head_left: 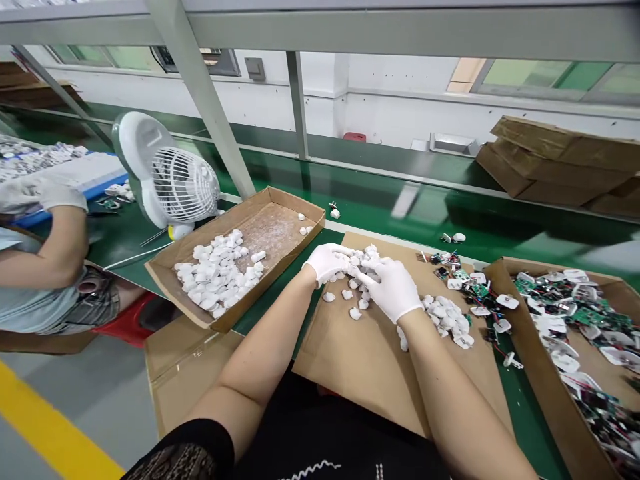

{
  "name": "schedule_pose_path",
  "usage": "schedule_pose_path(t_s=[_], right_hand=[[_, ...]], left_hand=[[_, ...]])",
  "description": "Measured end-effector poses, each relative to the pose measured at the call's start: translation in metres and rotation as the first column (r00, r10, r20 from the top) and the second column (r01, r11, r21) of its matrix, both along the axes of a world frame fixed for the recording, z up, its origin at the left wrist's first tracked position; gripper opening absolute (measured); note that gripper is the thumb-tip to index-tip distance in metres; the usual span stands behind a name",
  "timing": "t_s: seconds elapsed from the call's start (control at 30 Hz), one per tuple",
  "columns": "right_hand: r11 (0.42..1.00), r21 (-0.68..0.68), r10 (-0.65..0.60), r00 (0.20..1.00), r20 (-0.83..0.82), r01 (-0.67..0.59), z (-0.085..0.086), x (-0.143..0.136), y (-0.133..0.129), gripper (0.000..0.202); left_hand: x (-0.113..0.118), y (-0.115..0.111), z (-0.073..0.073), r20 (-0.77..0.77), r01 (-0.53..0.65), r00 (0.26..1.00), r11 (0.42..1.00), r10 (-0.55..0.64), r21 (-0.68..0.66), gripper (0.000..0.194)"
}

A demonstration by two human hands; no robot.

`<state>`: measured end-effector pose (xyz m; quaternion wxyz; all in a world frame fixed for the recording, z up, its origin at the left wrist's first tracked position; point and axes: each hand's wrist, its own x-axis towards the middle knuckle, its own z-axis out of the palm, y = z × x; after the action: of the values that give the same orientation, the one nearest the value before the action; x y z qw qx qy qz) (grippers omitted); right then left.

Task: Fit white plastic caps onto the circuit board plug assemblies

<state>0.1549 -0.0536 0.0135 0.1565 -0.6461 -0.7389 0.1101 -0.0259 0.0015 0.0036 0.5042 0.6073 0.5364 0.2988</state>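
My left hand (329, 262), in a white glove, touches the left side of a pile of small white parts (371, 253) on a flat cardboard sheet (360, 360). My right hand (393, 287), gloved too, reaches over the same pile from the right, its fingertips close to the left hand's. Whether either hand grips a part is too small to tell. A few loose white parts (355, 313) lie just in front of the hands. Beside my right wrist sits a second heap of white pieces (447, 320).
At the left, a shallow cardboard box (280, 233) holds many white parts, with a white fan (173, 177) behind it. A box of circuit pieces (537, 387) stands right, near loose wired boards (480, 291). A person's gloved hand (63, 195) is far left. Metal posts rise behind.
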Motion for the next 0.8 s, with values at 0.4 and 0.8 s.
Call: schedule_pose_path(t_s=[0.4,0.8], right_hand=[[0.996,-0.042,-0.085,0.968,-0.236,0.077,-0.024,-0.012,0.011,0.039],[0.994,-0.11,-0.044,0.935,-0.352,0.006,-0.012,-0.002,0.003,0.039]], left_hand=[[0.001,-0.002,0.0,0.039,0.062,0.997,0.998,-0.063,0.017,0.037],[-0.015,0.0,0.011,-0.078,0.363,0.93,0.93,-0.359,0.057,0.057]])
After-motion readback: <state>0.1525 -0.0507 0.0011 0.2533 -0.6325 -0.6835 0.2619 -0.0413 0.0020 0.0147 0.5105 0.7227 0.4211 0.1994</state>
